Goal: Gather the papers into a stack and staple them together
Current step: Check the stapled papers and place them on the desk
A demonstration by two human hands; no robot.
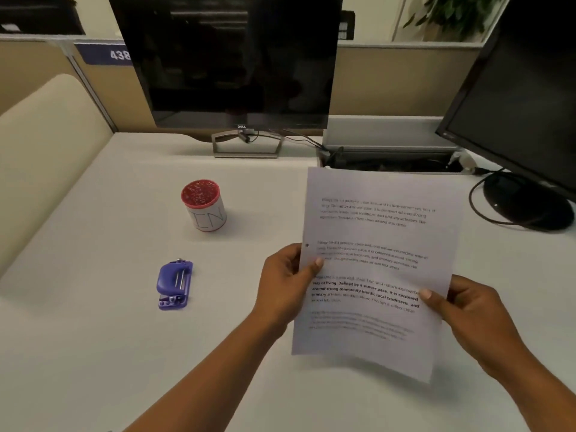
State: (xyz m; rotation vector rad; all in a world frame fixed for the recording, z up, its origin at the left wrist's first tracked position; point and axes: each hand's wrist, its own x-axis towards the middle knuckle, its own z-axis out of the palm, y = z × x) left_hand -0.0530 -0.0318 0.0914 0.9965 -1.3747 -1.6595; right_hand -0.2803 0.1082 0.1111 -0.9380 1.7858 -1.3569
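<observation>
Papers (378, 269) held off the desk (93, 338), centre-right of frame, long axis up-down; left hand (285, 282) and right hand (464, 310) pinch opposite side edges. Stapler (174, 285) lies lower left, nearer the left hand.

An office cubicle: two dark monitors (237, 60) stand at the back of a pale worktop (93, 338), tan partition walls (383, 79) enclose it, and a blue plate (103, 53) on the partition reads 438.
</observation>
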